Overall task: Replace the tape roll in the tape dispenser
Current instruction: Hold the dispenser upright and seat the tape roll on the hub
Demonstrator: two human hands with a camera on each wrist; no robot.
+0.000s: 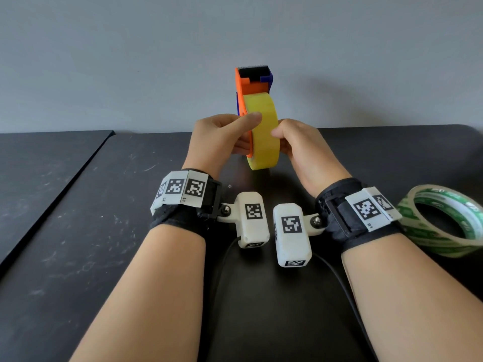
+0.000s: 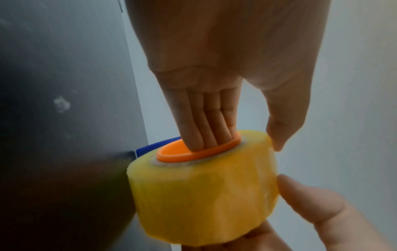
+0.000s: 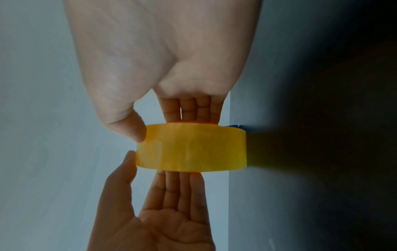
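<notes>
An orange and blue tape dispenser [image 1: 251, 86] is held upright above the black table [image 1: 104, 231], cutter end up. A yellow tape roll [image 1: 262, 145] sits against its orange side plate. My left hand [image 1: 243, 126] grips the dispenser from the left: its fingers [image 2: 206, 125] reach into the orange hub [image 2: 171, 155] and its thumb lies on the roll's rim. My right hand [image 1: 282, 139] grips the yellow roll [image 3: 191, 147] from the right, thumb [image 3: 133, 129] on the rim and fingers behind the flat face.
A second tape roll [image 1: 444, 220] with green print lies flat on the table by my right wrist. A grey wall [image 1: 130, 61] stands close behind the table. A seam [image 1: 52, 199] runs along the table's left part. Black cables [image 1: 339, 283] trail between my forearms.
</notes>
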